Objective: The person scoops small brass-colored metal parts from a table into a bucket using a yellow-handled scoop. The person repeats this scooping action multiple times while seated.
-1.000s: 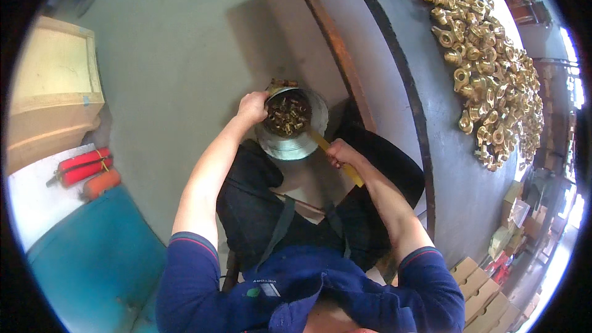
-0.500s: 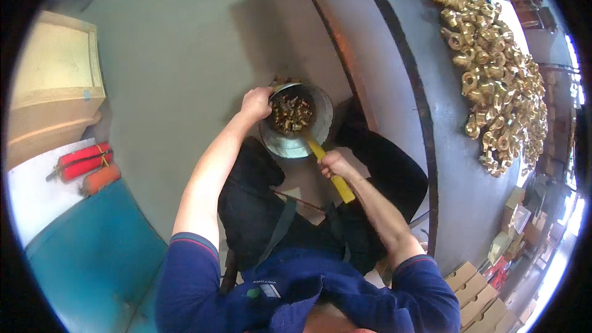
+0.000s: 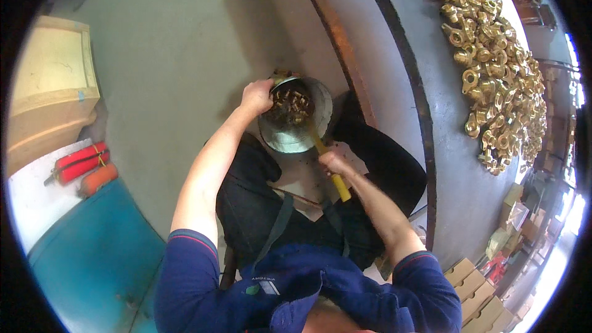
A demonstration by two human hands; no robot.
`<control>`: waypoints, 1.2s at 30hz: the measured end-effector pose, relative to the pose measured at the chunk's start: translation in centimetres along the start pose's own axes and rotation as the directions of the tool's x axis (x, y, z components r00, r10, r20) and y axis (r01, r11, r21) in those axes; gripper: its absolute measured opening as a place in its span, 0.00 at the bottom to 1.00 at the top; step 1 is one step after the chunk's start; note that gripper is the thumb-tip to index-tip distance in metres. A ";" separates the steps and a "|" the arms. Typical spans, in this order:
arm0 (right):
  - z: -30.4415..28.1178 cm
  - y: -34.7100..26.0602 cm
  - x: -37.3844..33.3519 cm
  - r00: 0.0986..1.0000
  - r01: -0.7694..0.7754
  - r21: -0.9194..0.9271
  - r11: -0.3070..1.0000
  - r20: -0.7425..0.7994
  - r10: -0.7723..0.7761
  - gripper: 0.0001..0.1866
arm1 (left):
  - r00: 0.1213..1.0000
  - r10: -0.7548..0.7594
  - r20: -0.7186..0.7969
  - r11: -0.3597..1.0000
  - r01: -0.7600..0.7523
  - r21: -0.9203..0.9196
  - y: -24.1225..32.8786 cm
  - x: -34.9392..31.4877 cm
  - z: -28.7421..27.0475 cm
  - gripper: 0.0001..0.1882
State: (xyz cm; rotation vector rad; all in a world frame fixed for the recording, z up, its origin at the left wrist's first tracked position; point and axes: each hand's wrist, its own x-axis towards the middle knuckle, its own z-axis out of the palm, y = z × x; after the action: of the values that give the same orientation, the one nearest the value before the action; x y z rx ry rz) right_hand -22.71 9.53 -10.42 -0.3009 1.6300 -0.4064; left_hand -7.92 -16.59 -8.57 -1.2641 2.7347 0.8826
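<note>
Between my knees a round grey metal bucket [image 3: 288, 142] stands tilted, its mouth turned up toward me. Small brass-coloured pieces [image 3: 292, 100] lie inside it. My left hand [image 3: 257, 96] is closed on the bucket's upper left rim. In my right hand [image 3: 333, 162] is a tool with a long yellow handle [image 3: 340, 187], gripped partway along. The handle slants over the lower right rim into the bucket. Its far end is dark and blurred among the pieces, so its shape cannot be made out.
On my right runs a grey workbench [image 3: 456, 209] with a dark edge, bearing a heap of brass fittings [image 3: 496, 86]. Cardboard boxes [image 3: 472, 293] stand at lower right. To the left are a wooden crate [image 3: 55, 80], red rolls [image 3: 81, 163] and a teal surface [image 3: 92, 253].
The yellow-handled tool has moved deeper into the bucket, and its handle stands a little steeper. The pieces inside look stirred and blurred. My left hand keeps its hold on the rim.
</note>
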 end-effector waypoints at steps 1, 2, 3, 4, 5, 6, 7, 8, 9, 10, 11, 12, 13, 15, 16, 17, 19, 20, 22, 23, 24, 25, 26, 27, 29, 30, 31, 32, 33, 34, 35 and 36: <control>1.3 1.2 0.8 0.997 -0.047 0.218 0.975 0.067 0.033 0.07 | 1.000 -0.015 0.003 1.000 0.015 0.009 0.0 0.1 -0.2 0.12; 2.0 0.9 0.7 0.988 -0.074 0.325 0.943 0.153 0.025 0.05 | 0.999 -0.034 0.009 0.999 0.034 0.015 -0.1 -0.1 -0.4 0.12; 2.3 0.7 0.5 0.972 -0.109 0.424 0.899 0.236 0.006 0.04 | 0.999 -0.052 0.014 0.998 0.052 0.021 -0.2 -0.2 -0.4 0.12; 2.4 0.9 0.9 0.944 -0.200 0.504 0.840 0.330 0.027 0.04 | 0.997 -0.074 0.032 0.997 0.073 0.018 -0.5 -0.4 -0.5 0.13; 2.6 1.4 2.0 0.905 -0.297 0.572 0.765 0.423 0.036 0.04 | 0.994 -0.093 0.056 0.996 0.092 0.018 -0.9 -0.3 -0.4 0.13; 2.6 2.0 2.8 0.858 -0.395 0.621 0.677 0.512 0.032 0.04 | 0.991 -0.111 0.080 0.994 0.110 0.019 -1.3 -0.2 -0.3 0.14; 2.7 1.9 2.9 0.853 -0.403 0.596 0.695 0.519 0.049 0.04 | 0.992 -0.098 0.076 0.995 0.099 0.001 -1.2 -0.4 -0.5 0.13; 2.6 1.9 2.9 0.848 -0.410 0.570 0.712 0.525 0.067 0.04 | 0.994 -0.086 0.073 0.996 0.087 -0.017 -1.1 -0.6 -0.7 0.13; 2.5 1.8 2.9 0.843 -0.416 0.545 0.728 0.531 0.085 0.05 | 0.995 -0.072 0.070 0.997 0.075 -0.034 -1.0 -0.8 -0.9 0.12; 1.5 1.0 2.3 0.855 -0.381 0.487 0.786 0.509 0.099 0.05 | 0.993 -0.085 0.080 0.996 0.087 -0.020 -1.3 -1.1 -0.9 0.12; 0.1 0.0 1.6 0.869 -0.344 0.428 0.836 0.482 0.111 0.05 | 0.991 -0.093 0.093 0.996 0.094 -0.007 -1.5 -1.4 -0.7 0.12; -1.1 -1.2 1.6 0.911 -0.262 0.228 0.938 0.378 0.163 0.07 | 0.989 -0.101 0.106 0.995 0.101 0.005 -1.8 -1.5 -0.6 0.12; -2.7 -1.6 2.2 0.939 -0.157 0.094 0.983 0.324 0.119 0.06 | 0.992 -0.084 0.094 0.996 0.084 0.005 -1.6 -1.3 -0.9 0.12; -4.9 -1.5 3.3 0.969 0.029 -0.198 0.980 0.244 0.020 0.06 | 0.995 -0.063 0.080 0.998 0.063 -0.002 -1.3 -1.2 -0.9 0.11; -4.8 -1.9 2.7 0.988 0.017 -0.220 0.975 0.156 0.018 0.06 | 0.997 -0.020 0.071 1.000 0.020 0.000 -1.4 -1.2 -0.6 0.11; -4.5 -3.3 1.4 0.998 0.004 -0.247 0.969 0.068 0.014 0.06 | 0.998 0.019 0.061 1.000 -0.019 -0.002 -1.5 -1.3 -0.4 0.10; -3.4 -3.5 0.4 0.994 0.038 -0.273 0.961 -0.084 -0.063 0.05 | 0.995 0.089 0.035 0.996 -0.089 -0.005 -1.2 -1.2 0.0 0.10; -2.4 -2.6 0.0 0.980 0.093 -0.283 0.955 -0.144 -0.138 0.04 | 0.993 0.116 0.014 0.993 -0.116 -0.006 -1.0 -1.1 0.0 0.10; 0.5 -1.4 -1.2 0.988 0.032 -0.104 0.994 -0.146 -0.048 0.05 | 0.991 0.125 0.046 0.992 -0.126 0.003 -0.5 -0.8 -0.3 0.10; 2.2 -1.4 -1.8 0.992 -0.102 0.080 0.992 -0.064 0.108 0.06 | 0.992 0.123 0.034 0.992 -0.123 -0.006 -0.4 -0.6 -0.2 0.10; 3.4 -0.8 -1.4 0.996 -0.085 0.126 0.988 0.017 0.083 0.06 | 0.993 0.119 0.022 0.993 -0.119 -0.013 -0.4 -0.4 -0.1 0.10; 3.9 0.0 -0.7 0.993 -0.074 0.178 0.981 0.099 0.057 0.06 | 0.993 0.116 0.013 0.993 -0.116 -0.017 -0.4 -0.1 0.1 0.09; 4.3 0.0 -0.3 0.980 -0.131 0.314 0.940 0.186 0.075 0.06 | 0.995 0.090 0.036 0.996 -0.091 0.006 -0.4 0.0 -0.1 0.09; 4.4 -0.1 0.3 0.959 -0.198 0.438 0.877 0.270 0.081 0.05 | 0.997 0.072 0.010 0.997 -0.072 -0.017 -0.5 0.1 -0.2 0.09; 4.3 0.3 1.3 0.912 -0.312 0.580 0.753 0.405 0.067 0.06 | 0.998 0.040 -0.039 0.998 -0.042 -0.053 -0.8 0.4 -0.4 0.10; 4.3 0.6 1.7 0.889 -0.355 0.606 0.712 0.455 0.056 0.08 | 0.999 -0.011 -0.038 0.997 0.008 -0.083 -0.8 0.4 -0.4 0.11; 4.2 0.4 2.1 0.864 -0.394 0.631 0.668 0.502 0.036 0.09 | 0.997 -0.074 0.011 0.995 0.074 -0.063 -0.8 0.5 -0.7 0.12; 3.7 0.4 1.9 0.855 -0.414 0.622 0.665 0.516 0.049 0.12 | 0.989 -0.135 0.060 0.990 0.138 -0.040 -0.8 0.5 -1.0 0.13; 2.9 0.2 1.8 0.856 -0.420 0.602 0.679 0.511 0.077 0.10 | 0.975 -0.196 0.108 0.980 0.198 -0.013 -1.0 0.4 -1.3 0.14; 1.9 -0.6 1.6 0.850 -0.417 0.534 0.736 0.515 0.108 0.10 | 0.963 -0.228 0.141 0.973 0.231 -0.007 -1.3 0.2 -1.5 0.14; 0.9 -2.0 1.4 0.848 -0.407 0.464 0.787 0.513 0.136 0.10 | 0.952 -0.254 0.170 0.966 0.258 0.000 -1.9 0.2 -1.8 0.14; 0.3 -3.2 1.0 0.898 -0.346 0.405 0.846 0.403 0.175 0.10 | 0.939 -0.279 0.200 0.959 0.284 0.008 -2.6 0.1 -2.0 0.14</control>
State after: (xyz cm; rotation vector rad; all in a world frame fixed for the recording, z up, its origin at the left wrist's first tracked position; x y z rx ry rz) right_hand -22.62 6.20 -9.98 0.2140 1.1503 -0.4879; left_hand -5.73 -18.98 -8.16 -1.4373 2.3239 0.9508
